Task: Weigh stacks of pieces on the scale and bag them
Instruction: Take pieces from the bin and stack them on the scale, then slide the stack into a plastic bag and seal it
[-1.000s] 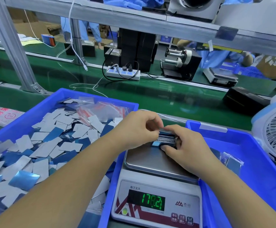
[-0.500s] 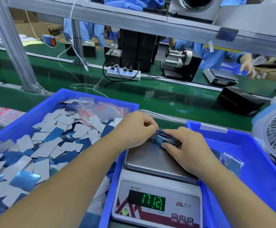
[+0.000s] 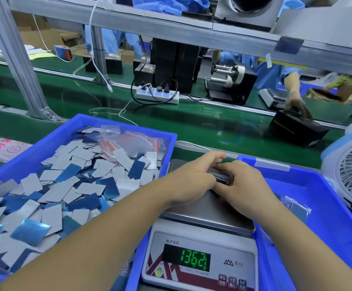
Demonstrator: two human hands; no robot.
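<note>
Head view: both hands meet over the far part of the scale (image 3: 204,208) pan. The left hand (image 3: 192,177) lies with fingers stretched forward and close together along the near-left side of the stack of pieces (image 3: 220,175), while the right hand (image 3: 242,181) curls its fingers round the stack's right end, thumb tucked toward the left hand. The stack itself, dark blue and thin-edged, sits between them on or just above the pan; whether it rests fully on the steel I cannot tell. The green display (image 3: 195,258) shows digits, likely unsettled while the hands touch the load.

To do this step well, square the edges with light sideways pressure only, then lift both hands fully off so the reading settles before judging it. Loose pieces wait in the left blue bin (image 3: 24,162), with empty zip bags (image 3: 133,141) at its far corner; the right blue bin (image 3: 338,217) holds a filled bag (image 3: 296,208).
</note>
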